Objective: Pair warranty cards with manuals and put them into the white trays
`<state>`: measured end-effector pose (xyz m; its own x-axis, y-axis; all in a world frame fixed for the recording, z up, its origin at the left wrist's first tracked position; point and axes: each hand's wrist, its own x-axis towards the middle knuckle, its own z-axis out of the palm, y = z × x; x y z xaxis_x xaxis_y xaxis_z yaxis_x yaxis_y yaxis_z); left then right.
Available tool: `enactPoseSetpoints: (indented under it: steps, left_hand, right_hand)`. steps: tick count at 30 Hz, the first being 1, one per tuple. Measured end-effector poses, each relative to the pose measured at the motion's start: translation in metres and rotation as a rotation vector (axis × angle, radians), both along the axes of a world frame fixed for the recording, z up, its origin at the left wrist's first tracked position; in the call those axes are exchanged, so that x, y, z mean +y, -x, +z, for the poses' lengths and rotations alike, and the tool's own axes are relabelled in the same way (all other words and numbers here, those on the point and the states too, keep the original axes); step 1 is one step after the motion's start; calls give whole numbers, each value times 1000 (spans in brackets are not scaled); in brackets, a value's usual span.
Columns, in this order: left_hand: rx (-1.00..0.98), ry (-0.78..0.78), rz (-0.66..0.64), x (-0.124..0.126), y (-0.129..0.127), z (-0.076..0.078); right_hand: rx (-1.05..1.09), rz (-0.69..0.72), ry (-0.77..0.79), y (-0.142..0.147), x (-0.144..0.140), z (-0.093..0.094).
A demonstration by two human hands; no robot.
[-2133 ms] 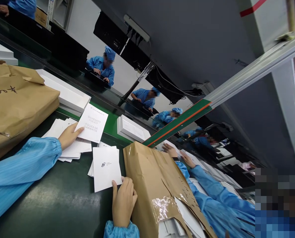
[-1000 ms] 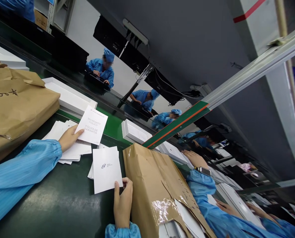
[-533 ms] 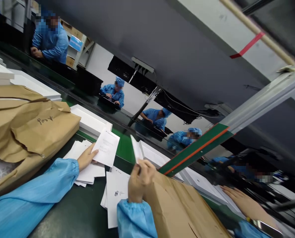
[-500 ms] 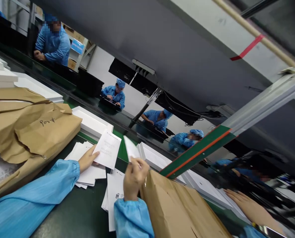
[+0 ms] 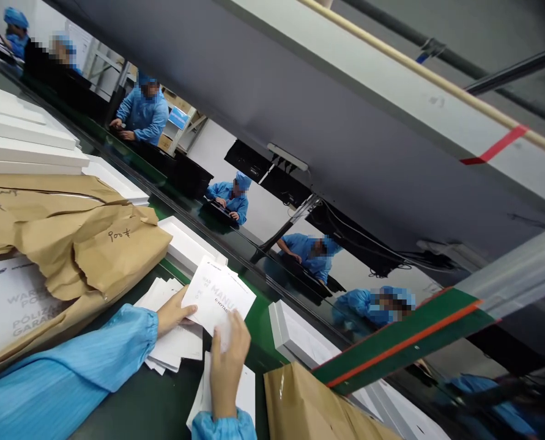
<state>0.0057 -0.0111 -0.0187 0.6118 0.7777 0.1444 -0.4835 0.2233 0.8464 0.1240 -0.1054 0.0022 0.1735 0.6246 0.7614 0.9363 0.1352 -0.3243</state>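
Far left: stack of flat white boxes (image 5: 19,137) at the frame edge, with a torn brown kraft-paper wrapper (image 5: 84,244) below it lying over a big white printed sheet (image 5: 10,305) (grey lettering, only partly readable).

Next, the left hand (image 5: 174,311), blue sleeve up to the wrist, lies on the dark green bench top (image 5: 129,409). Its fingers are loosely spread and flat, thumb tip pressing the left edge of a white printed booklet (image 5: 219,296) (grey "MANU..." text on the cover). Under that hand: a fanned pile of white paper leaflets (image 5: 171,348), hand resting on top of it.

The booklet sits between both hands, tilted, its far corner over the green belt strip (image 5: 258,324), just beside a shallow white open-top tray (image 5: 185,244).

The right hand (image 5: 226,363) comes up from the bottom edge, also in a blue cuff. Fingers are together and extended, tips on the booklet's near lower edge (pinch or just a press, cannot tell, back of the hand faces the camera). Beneath it lies another small pile of white cards (image 5: 247,391).

Right of that: a white rectangular box (image 5: 300,336) on the belt, then a second brown paper-wrapped parcel (image 5: 309,406) at the bottom. Above it runs a green rail with an orange stripe (image 5: 405,339).

Background: people in blue coats and caps (image 5: 229,195) at the far side of the line.
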Motion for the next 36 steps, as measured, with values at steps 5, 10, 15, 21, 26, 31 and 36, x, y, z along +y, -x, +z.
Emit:
enactPoseSetpoints:
  steps: [5,10,15,21,26,31,36]
  left_hand:
    - [2,11,6,2,-2,-3]
    - [-30,2,-39,3,-2,-4]
    - [38,-73,-76,2,-3,-7]
    - [171,-151,-67,0,-4,-6]
    - [177,-126,-72,-1,-3,-5]
    - [159,-98,-83,0,-3,-5]
    - [140,-96,-78,0,-3,-7]
  right_hand:
    - [983,98,76,-12,1,-4]
    - [1355,437,261,-1,1,-13]
    - [1404,444,232,-3,0,-17]
    - [1413,455,233,-6,-1,-17]
    - [1395,450,248,-5,0,-18]
    - [1369,420,271,-4,0,-17]
    - [1358,439,277,-3,-1,-18]
